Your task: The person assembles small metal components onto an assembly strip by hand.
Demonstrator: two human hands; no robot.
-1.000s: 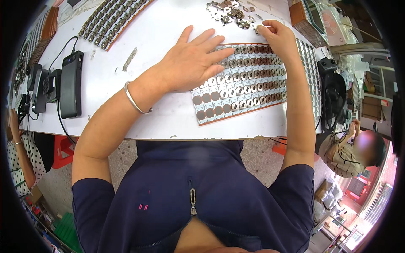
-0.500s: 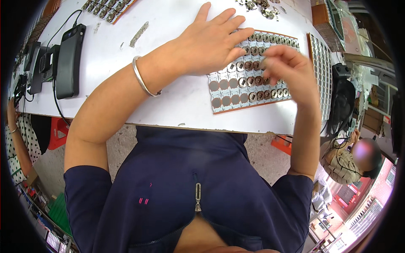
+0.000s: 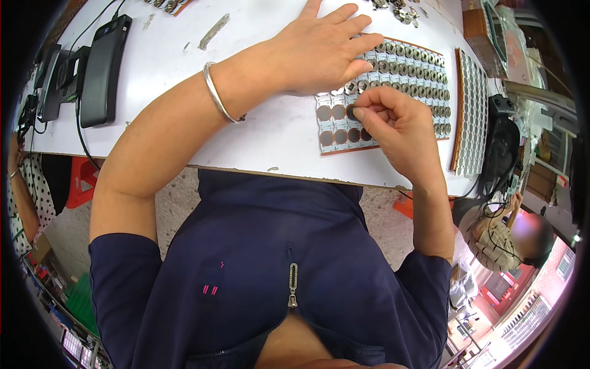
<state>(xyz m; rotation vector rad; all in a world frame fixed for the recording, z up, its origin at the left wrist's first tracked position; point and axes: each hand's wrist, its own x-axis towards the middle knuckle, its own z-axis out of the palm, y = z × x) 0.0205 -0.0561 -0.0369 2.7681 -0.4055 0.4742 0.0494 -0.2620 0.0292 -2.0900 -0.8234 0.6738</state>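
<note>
A panel of small circuit boards lies on the white table, with rows of round metal clips on many of its boards. Bare grey discs show at its near left. My left hand rests palm down with fingers spread over the panel's far left corner, hiding part of it. My right hand is closed in a pinch just above the near rows, fingertips at a grey disc. Whatever sits between these fingertips is too small and covered to name.
Loose metal clips are heaped at the far side. A second panel stands close on the right. Black power banks with cables lie at the left. The table's near edge is chipped. Other people sit at both sides.
My right hand has come down and left from over the middle rows to the near left rows, its fingers now pinched. My left hand stays spread over the panel. The view has shifted slightly.
</note>
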